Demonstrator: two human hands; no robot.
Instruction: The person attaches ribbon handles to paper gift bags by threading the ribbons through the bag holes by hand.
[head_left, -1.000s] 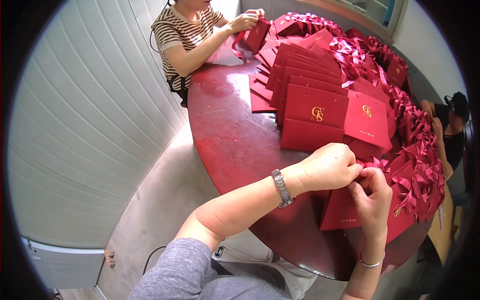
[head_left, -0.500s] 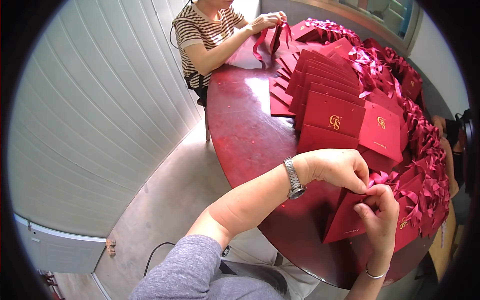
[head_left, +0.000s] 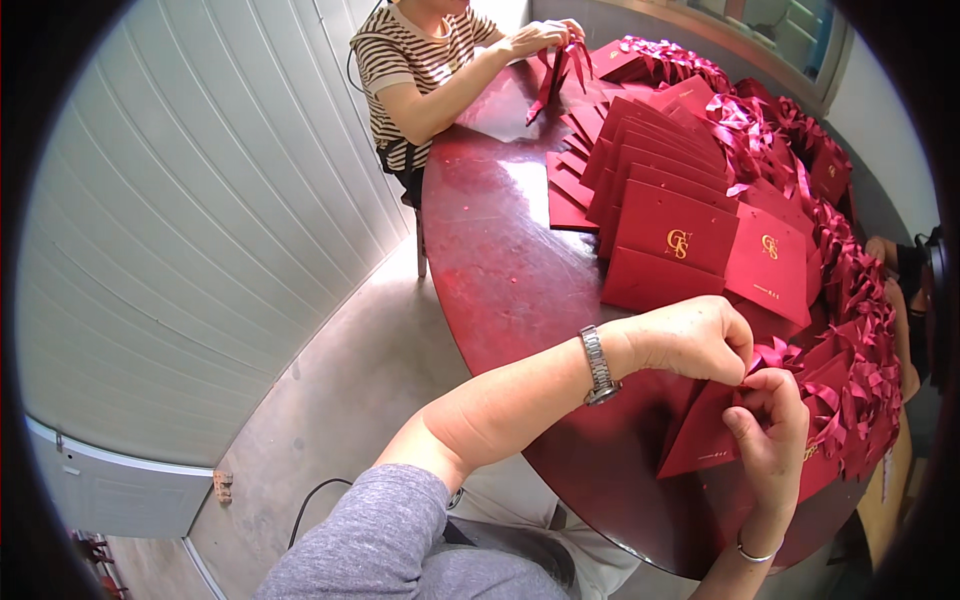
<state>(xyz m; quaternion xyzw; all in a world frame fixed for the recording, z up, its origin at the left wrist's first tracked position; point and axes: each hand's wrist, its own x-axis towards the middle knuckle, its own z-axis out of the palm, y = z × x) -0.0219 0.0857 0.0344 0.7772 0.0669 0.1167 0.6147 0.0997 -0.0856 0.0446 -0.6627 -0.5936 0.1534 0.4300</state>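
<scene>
A red paper gift bag stands tilted at the near right part of the table, in front of me. My left hand, with a metal watch at its wrist, pinches a ribbon at the bag's top edge; the fingertips hide most of that ribbon. Right beside it, my right hand has its fingers curled onto the same top edge, thumb bent in front. What lies between the right fingers is mostly covered. Just beyond both hands shows a loop of shiny pink-red ribbon.
On the round dark-red table, a fanned row of flat red bags stands beyond my hands. Ribboned bags pile along the right. Across the table a person in a striped shirt handles a ribboned bag; another person's arm shows at far right.
Both my hands and the bag sit slightly farther right in the picture, with the pinch held at the bag's top. The person opposite has drawn the ribbons closer to their bag.
</scene>
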